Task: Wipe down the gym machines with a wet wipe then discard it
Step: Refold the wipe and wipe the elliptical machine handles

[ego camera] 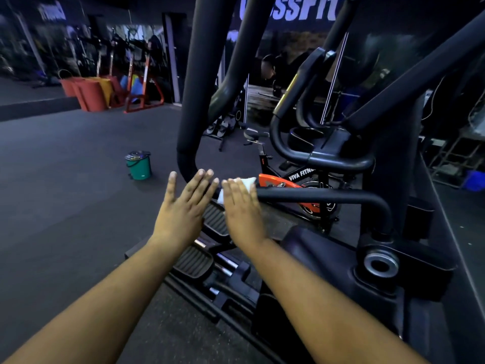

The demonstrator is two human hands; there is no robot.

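White wipe (246, 183), black handlebar (315, 195), green bin (139, 168), orange-and-black bike (294, 190).

A green bin (138, 165) is standing on the dark floor (65, 164); orange tubs (86, 93) and an orange rack (143, 85) are sitting by the far wall.

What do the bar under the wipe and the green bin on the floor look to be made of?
Handlebar: probably metal tube under a matte black coating or foam sleeve; it shows an even, dull sheen and no bare metal. Green bin: looks like smooth moulded plastic with a darker lid. Wet wipe: thin white cloth-like sheet, pressed flat by the right hand.
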